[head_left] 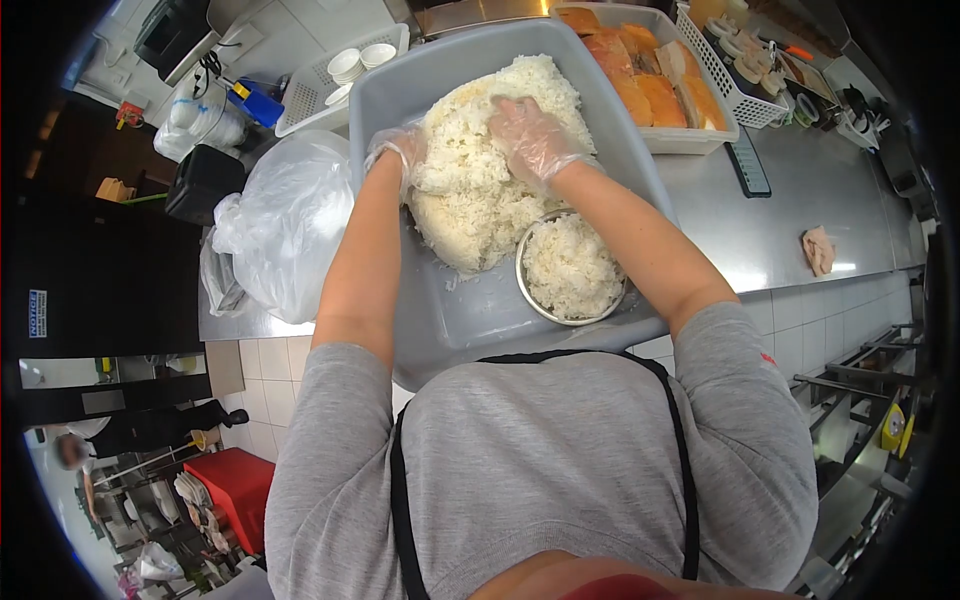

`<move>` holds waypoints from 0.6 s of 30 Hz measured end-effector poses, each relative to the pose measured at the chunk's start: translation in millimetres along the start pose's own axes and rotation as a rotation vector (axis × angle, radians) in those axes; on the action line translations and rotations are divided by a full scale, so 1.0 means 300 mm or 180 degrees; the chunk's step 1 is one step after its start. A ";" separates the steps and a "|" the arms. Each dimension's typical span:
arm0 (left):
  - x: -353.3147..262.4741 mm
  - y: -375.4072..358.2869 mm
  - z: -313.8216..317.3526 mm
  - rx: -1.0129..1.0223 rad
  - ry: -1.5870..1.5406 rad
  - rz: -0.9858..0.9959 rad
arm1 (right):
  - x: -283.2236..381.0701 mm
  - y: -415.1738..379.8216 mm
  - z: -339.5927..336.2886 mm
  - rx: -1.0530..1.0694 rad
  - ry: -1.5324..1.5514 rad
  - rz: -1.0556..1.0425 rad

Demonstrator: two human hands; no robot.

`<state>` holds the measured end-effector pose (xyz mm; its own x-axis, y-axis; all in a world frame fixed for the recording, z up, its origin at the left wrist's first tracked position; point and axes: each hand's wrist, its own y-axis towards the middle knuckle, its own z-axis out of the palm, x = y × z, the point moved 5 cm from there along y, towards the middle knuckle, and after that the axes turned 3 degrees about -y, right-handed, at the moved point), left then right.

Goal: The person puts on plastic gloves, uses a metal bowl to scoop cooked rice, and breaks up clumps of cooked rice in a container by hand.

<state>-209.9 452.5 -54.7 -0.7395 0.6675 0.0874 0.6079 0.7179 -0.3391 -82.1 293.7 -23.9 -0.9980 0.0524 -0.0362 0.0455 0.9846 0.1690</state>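
A large mound of cooked white rice fills the back of a deep grey tub. My left hand, in a clear plastic glove, is against the mound's left side beside the tub wall, its fingers mostly hidden. My right hand, gloved the same way, lies on top of the mound with its fingers stretched out and pressing into the grains. Below my right forearm, a round metal bowl heaped with rice sits inside the tub.
Left of the tub are a clear plastic bag and a white basket with small white cups. Orange fish fillets fill a bin at right, near a phone and a crumpled cloth. Another person stands far left.
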 end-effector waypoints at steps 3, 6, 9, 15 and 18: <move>0.038 0.104 0.103 -0.0428 -0.0033 0.0502 | 0.016 0.004 -0.017 -0.0516 -0.0468 -0.0408; 0.060 0.126 0.144 -0.0128 -0.2456 0.0209 | 0.000 0.026 0.111 -0.1033 -0.0434 -0.0814; 0.039 0.090 0.168 0.0424 -0.6031 -0.0351 | -0.007 0.046 0.079 -0.0722 -0.0035 -0.0864; -0.039 -0.091 0.008 0.0243 -0.6280 -0.0613 | -0.025 0.047 0.037 -0.0134 0.1379 -0.0148; -0.079 -0.141 -0.027 0.0346 -0.6688 -0.0382 | -0.039 0.058 0.030 -0.0207 0.1048 -0.0111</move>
<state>-215.7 408.0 -34.8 0.0516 -0.5981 -0.7998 0.5861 0.6666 -0.4606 -69.2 311.6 -29.4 -0.9602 -0.0483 0.2752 0.0188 0.9716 0.2360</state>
